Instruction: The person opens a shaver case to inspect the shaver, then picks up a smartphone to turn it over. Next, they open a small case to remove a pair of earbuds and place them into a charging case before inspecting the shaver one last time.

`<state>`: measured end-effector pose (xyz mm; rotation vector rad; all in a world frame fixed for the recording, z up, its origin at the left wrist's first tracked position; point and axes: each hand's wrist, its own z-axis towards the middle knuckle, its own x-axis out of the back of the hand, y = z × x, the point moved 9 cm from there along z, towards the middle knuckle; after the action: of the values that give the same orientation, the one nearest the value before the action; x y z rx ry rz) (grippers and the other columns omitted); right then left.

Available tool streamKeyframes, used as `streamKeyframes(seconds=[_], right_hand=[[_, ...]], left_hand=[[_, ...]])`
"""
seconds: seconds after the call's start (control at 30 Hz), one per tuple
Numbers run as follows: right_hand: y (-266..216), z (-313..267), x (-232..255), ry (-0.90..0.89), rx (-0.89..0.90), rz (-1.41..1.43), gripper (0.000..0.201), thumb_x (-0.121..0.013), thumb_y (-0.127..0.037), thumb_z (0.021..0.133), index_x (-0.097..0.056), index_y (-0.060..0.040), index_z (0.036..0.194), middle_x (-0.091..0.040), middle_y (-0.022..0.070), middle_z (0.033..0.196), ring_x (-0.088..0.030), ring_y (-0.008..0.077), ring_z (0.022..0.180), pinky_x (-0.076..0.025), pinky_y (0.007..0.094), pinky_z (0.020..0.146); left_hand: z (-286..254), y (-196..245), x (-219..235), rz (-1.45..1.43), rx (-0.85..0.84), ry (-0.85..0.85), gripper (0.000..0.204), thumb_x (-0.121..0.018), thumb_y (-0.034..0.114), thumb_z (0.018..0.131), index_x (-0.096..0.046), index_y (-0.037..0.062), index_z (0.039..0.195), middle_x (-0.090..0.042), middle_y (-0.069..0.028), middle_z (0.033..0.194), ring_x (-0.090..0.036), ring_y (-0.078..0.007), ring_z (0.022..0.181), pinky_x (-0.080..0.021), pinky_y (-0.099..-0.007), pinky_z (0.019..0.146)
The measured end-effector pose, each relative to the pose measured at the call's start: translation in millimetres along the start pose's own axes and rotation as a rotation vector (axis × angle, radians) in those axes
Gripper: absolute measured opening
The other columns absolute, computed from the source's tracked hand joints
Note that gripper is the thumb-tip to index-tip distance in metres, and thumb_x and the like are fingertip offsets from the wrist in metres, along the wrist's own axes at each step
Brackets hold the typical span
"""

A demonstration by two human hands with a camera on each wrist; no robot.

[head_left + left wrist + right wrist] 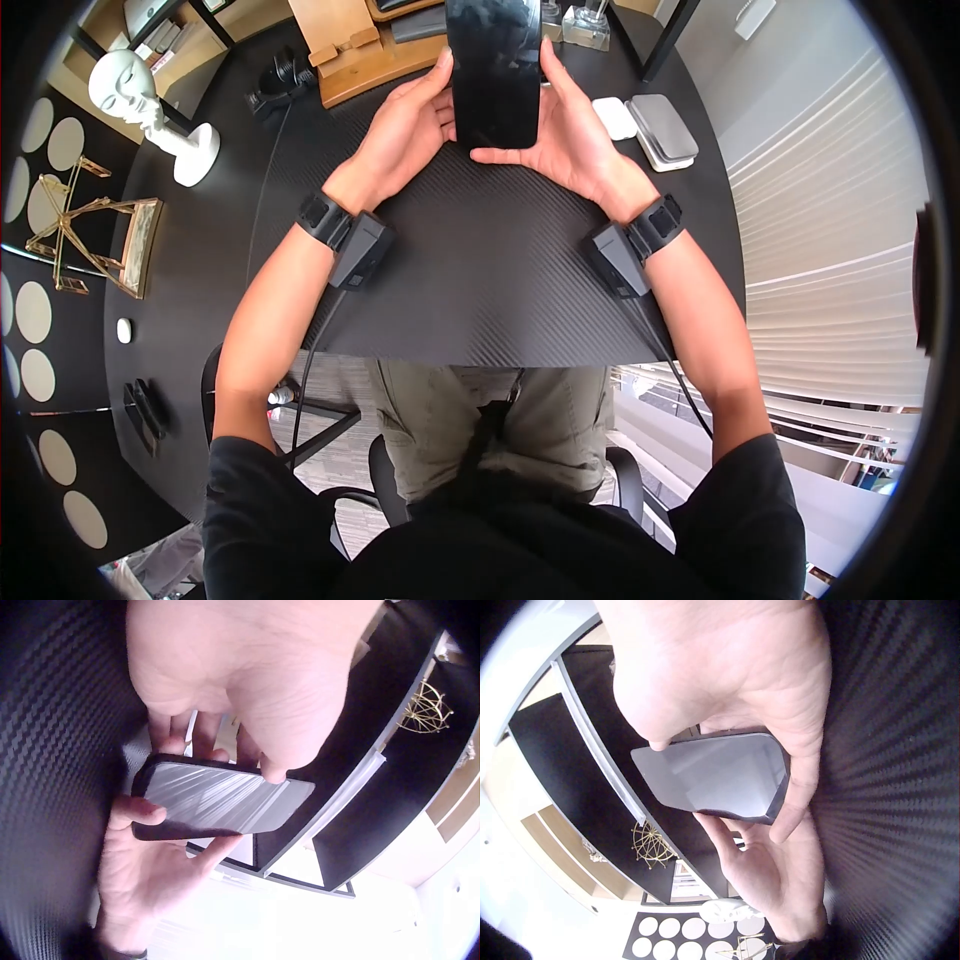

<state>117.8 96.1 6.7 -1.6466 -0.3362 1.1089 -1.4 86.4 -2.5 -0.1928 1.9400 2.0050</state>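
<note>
A black smartphone [497,85] stands upright over the desk, its dark glossy screen towards me. My left hand [403,135] holds its left long edge, thumb along the side and fingers behind. On the opposite edge, my right hand [578,140] grips it with the thumb up the side, while one finger reaches beneath the bottom edge. The left wrist view shows the phone [225,799] with pale streaked reflections, fingertips at its edge. From the right wrist, the phone [712,776] sits between both hands, its back hidden.
A wooden stand [350,60] lies behind the left hand. Right of the right hand are a grey-and-white case [663,130] and a small white item [614,118]. A white head sculpture [195,155] and a gold wheel ornament [70,225] stand left. Cables trail from both wrist cameras.
</note>
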Motion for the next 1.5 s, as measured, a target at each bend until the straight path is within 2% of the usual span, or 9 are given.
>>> streamKeyframes(seconds=[0.37,0.57,0.87,1.5], right_hand=[[2,4,6,0.026,0.003,0.002,0.084,-0.035,-0.076,0.097,-0.041,-0.0104,0.150,-0.054,0.0112,0.140,-0.060,0.0276,0.123,-0.056,0.0552,0.096],[1,3,0,0.007,-0.032,0.053,0.091,-0.028,-0.082,0.094,-0.045,-0.0098,0.148,-0.061,0.0125,0.133,-0.064,0.0263,0.117,-0.059,0.0497,0.091],[-3,0,-2,0.053,-0.041,0.082,0.087,-0.027,-0.079,0.096,-0.049,-0.0107,0.145,-0.065,0.0114,0.127,-0.066,0.0237,0.113,-0.059,0.0474,0.090],[-1,-1,-1,0.052,-0.058,0.082,0.085,-0.025,-0.077,0.098,-0.038,-0.0134,0.153,-0.055,0.0129,0.142,-0.060,0.0295,0.124,-0.055,0.0542,0.096]], left_hand=[[-2,4,-4,0.006,-0.002,-0.004,0.049,-0.046,0.050,0.107,-0.064,0.0095,0.127,-0.067,-0.0009,0.114,-0.061,-0.0099,0.100,-0.048,-0.0278,0.085],[-4,3,-9,-0.041,0.006,-0.009,0.048,-0.047,0.050,0.106,-0.064,0.0097,0.127,-0.068,0.0004,0.112,-0.060,-0.0085,0.098,-0.048,-0.0264,0.083],[-2,0,-5,-0.069,0.024,-0.016,0.045,-0.049,0.046,0.107,-0.065,0.0081,0.124,-0.067,-0.0005,0.114,-0.061,-0.0110,0.102,-0.049,-0.0300,0.086],[-3,0,-4,-0.077,0.024,-0.006,0.044,-0.049,0.047,0.107,-0.068,0.0086,0.117,-0.068,0.0008,0.105,-0.060,-0.0085,0.092,-0.046,-0.0264,0.078]])
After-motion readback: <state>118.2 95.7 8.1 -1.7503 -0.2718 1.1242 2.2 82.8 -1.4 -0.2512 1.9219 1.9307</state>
